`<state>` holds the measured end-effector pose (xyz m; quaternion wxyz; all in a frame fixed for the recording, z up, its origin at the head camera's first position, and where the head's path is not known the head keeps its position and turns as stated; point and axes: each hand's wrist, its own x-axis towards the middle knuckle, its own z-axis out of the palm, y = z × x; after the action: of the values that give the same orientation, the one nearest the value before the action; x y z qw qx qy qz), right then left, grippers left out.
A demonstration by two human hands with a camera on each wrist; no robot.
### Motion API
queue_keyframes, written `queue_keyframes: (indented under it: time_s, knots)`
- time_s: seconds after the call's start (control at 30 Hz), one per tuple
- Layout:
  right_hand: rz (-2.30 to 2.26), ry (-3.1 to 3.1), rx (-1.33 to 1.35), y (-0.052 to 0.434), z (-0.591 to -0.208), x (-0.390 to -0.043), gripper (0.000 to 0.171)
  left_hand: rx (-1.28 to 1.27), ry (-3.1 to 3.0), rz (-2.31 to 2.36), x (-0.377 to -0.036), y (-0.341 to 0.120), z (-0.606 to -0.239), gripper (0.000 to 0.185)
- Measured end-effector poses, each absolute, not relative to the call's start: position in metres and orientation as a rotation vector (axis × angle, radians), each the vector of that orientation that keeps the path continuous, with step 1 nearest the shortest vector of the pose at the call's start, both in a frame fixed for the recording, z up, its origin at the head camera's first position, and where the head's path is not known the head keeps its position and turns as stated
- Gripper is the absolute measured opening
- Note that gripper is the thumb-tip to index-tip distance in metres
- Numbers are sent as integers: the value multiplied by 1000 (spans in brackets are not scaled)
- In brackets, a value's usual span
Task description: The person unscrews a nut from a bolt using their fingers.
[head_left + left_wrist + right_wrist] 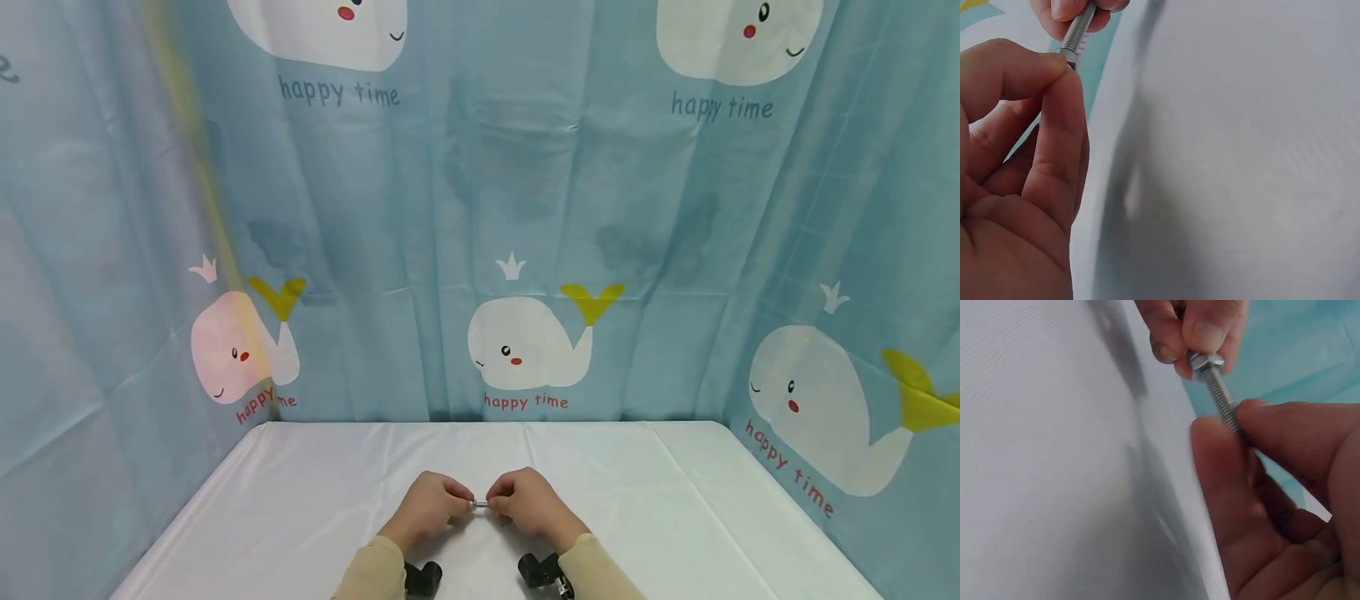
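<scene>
A short threaded metal bolt (480,504) is held just above the white table, between my two hands at the near middle. My left hand (467,502) pinches a hex nut (1207,362) on one end of it between thumb and forefinger. In the left wrist view the nut (1070,55) sits at those fingertips, and the bolt (1077,31) runs up to the other hand. My right hand (493,503) pinches the bolt's threaded shaft (1222,397) between thumb and forefinger. The bolt's far end is hidden inside the right hand's fingers.
A white cloth covers the table (300,500). A blue curtain (525,208) printed with whales closes it in at the back and on both sides. Black wrist camera mounts (423,577) (542,572) sit on both beige sleeves.
</scene>
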<state>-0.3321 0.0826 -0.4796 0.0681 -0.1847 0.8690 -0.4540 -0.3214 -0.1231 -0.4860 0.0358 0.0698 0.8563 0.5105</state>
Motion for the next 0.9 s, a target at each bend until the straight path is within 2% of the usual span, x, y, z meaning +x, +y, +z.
queue_keyframes:
  time_s: [0.07, 0.27, 0.47, 0.9]
  knots:
    - [-1541, 2526, -513, 85, -479, -333, 3, 204, 2597, 1628, -321, -123, -483, 7]
    - [-1897, 2262, -359, 90, -467, -330, 17, 203, 2532, 1757, -319, -118, -468, 9]
    - [-1982, 2253, -341, 94, -445, -323, 13, 230, 2458, 1882, -310, -113, -447, 16]
    - [-2087, 2198, -444, 105, -409, -306, 14, 457, 2374, 2054, -294, -103, -422, 11]
